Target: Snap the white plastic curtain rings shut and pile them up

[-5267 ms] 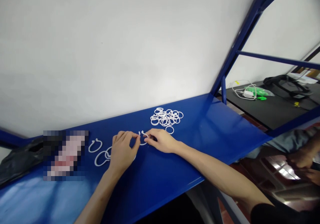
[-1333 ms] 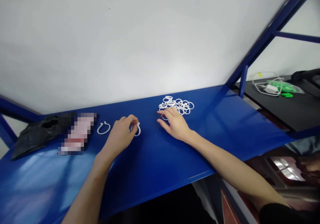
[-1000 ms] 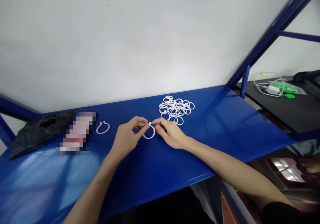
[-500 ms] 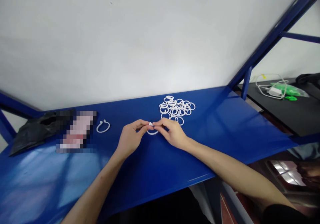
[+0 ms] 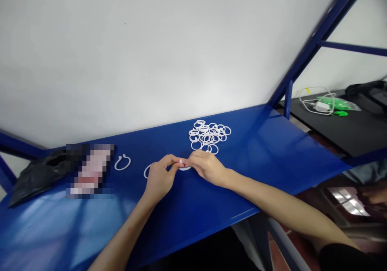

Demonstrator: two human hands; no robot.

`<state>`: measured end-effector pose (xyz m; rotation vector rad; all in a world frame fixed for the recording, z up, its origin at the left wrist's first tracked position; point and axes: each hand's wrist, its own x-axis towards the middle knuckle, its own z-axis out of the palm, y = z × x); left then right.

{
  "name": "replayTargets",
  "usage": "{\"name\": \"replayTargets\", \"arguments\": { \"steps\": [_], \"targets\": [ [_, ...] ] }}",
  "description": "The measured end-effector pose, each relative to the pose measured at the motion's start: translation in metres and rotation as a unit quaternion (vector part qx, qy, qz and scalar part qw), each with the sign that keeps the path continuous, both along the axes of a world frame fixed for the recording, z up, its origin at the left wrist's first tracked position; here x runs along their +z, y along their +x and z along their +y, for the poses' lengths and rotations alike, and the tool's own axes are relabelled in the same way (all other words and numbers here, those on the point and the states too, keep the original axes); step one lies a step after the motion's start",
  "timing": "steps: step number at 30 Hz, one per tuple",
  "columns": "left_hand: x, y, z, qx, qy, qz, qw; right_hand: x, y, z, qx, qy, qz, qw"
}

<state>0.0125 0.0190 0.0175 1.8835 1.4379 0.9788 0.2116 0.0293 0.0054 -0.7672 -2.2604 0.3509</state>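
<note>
Between my hands, low over the blue table, is a white plastic shower curtain ring (image 5: 185, 168). My left hand (image 5: 161, 176) pinches it near its ends with thumb and index finger. From the other side, my right hand (image 5: 208, 167) grips the same ring, its fingertips almost meeting those of the left. The fingers cover most of the ends, so I cannot tell if they are joined. Another white ring (image 5: 145, 171) lies partly hidden behind my left hand. Farther left is a ring with its ends apart (image 5: 122, 164). Beyond my right hand spreads a pile of rings (image 5: 208, 135).
A black plastic bag (image 5: 39, 174) and a blurred-out pinkish item (image 5: 93, 168) lie at the left of the blue table (image 5: 260, 142). A pale wall stands behind. To the right are a blue frame post (image 5: 288, 98) and a black table (image 5: 356, 122) with a white charger (image 5: 322, 107).
The view has shifted slightly, so the table sits lower at left. Both hands still pinch a ring. Part of another ring now shows left of my left hand.
</note>
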Motion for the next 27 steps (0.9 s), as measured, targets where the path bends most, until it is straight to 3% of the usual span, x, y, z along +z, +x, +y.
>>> {"name": "replayTargets", "arguments": {
  "steps": [5, 9, 12, 17, 21, 27],
  "targets": [
    [0.005, -0.001, 0.006, -0.047, -0.009, 0.053, 0.997, 0.004, 0.007, 0.012, -0.035, 0.007, -0.04, 0.999],
    [0.006, -0.029, 0.017, -0.036, 0.013, 0.149, 0.988, 0.021, 0.037, 0.033, -0.181, -0.008, -0.093, 0.979],
    [0.008, -0.059, 0.025, -0.009, 0.021, 0.248, 0.969, 0.034, 0.07, 0.046, -0.244, -0.06, -0.126, 0.96],
    [0.007, -0.089, 0.031, 0.007, -0.011, 0.359, 0.933, 0.038, 0.102, 0.055, -0.217, -0.135, -0.128, 0.958],
    [0.003, -0.094, 0.03, -0.012, -0.05, 0.383, 0.922, 0.032, 0.099, 0.057, -0.197, -0.156, -0.139, 0.958],
    [-0.005, -0.096, 0.032, -0.038, -0.063, 0.371, 0.926, 0.027, 0.096, 0.057, -0.241, -0.133, -0.174, 0.945]
  ]
}}
